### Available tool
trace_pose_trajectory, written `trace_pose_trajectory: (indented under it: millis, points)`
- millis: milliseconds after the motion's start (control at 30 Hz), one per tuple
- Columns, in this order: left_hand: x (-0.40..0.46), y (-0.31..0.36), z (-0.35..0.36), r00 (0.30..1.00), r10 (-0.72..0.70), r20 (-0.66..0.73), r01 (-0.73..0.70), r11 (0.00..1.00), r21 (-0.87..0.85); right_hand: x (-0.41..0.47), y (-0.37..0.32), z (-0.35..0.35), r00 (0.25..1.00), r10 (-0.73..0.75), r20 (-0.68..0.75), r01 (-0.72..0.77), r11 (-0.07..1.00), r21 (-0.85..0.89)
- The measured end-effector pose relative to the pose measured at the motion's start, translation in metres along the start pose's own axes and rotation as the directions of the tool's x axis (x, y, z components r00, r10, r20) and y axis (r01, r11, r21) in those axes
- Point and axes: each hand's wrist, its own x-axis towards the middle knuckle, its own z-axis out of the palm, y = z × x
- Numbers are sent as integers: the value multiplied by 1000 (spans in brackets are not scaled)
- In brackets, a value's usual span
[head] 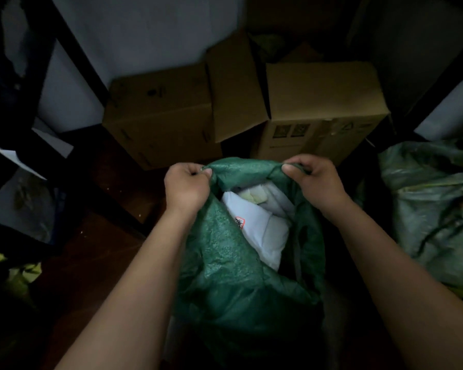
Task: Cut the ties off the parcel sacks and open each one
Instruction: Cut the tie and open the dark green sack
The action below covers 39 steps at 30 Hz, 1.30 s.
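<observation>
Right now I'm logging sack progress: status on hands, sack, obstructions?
Left hand and right hand: each has a grip on the sack rim. Green sack mouth pulled open, white parcels showing. No tie visible. Nothing blocking.

Sack mouth: the green sack (225,263) is held wide by the left hand (186,186) and right hand (317,182); the gap between them is open from above.
Inside: white parcels (257,231) fill the opening just below the rim.
Ahead: two cardboard boxes (324,108) stand close behind the sack, one raised flap (233,92) leaning forward.
Left: dark shelf frame (72,57) crowds that side; bare floor (91,257) lies between it and the sack.
Right: a second sack (433,204) lies near, perhaps touching; too dim to tell.
</observation>
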Motion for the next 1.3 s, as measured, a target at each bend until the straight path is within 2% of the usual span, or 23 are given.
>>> trace_pose_trajectory:
  millis: [133, 300, 467, 600, 667, 833, 933, 1167, 1233, 1300]
  points:
    - [6, 10, -6, 987, -94, 130, 104, 992, -69, 5, 11, -2, 992, 105, 69, -119, 956, 269]
    - [7, 26, -12, 967, -118, 225, 142, 986, -91, 3, 9, -7, 993, 25, 119, -58, 956, 286]
    - [-8, 27, -13, 929, -35, 367, 47, 999, -26, 0, 5, -13, 972, 81, 223, -161, 914, 372]
    - [-13, 24, -14, 891, 7, 453, -48, 996, 80, -1, 10, -17, 959, 10, 282, -87, 962, 260]
    - [-13, 20, -12, 895, 23, 446, -108, 980, 166, 0, 10, -17, 970, -39, 241, 4, 990, 144]
    - [-16, 15, -8, 889, 151, 433, -255, 948, 192, -3, 16, -21, 971, -167, 172, 172, 985, -14]
    - [-14, 14, -6, 882, 183, 434, -301, 927, 222, -2, 22, -27, 972, -183, 146, 194, 979, -67]
    - [-3, 12, -12, 882, 239, 407, -347, 913, 216, -5, 25, -41, 979, -171, 112, 179, 981, -73]
    - [-3, 9, -11, 889, 275, 367, -390, 874, 289, -4, 25, -40, 982, -162, 97, 173, 978, -116]
    - [-4, 7, -8, 883, 364, 298, -463, 785, 411, -3, 23, -37, 981, -192, 37, 195, 956, -218]
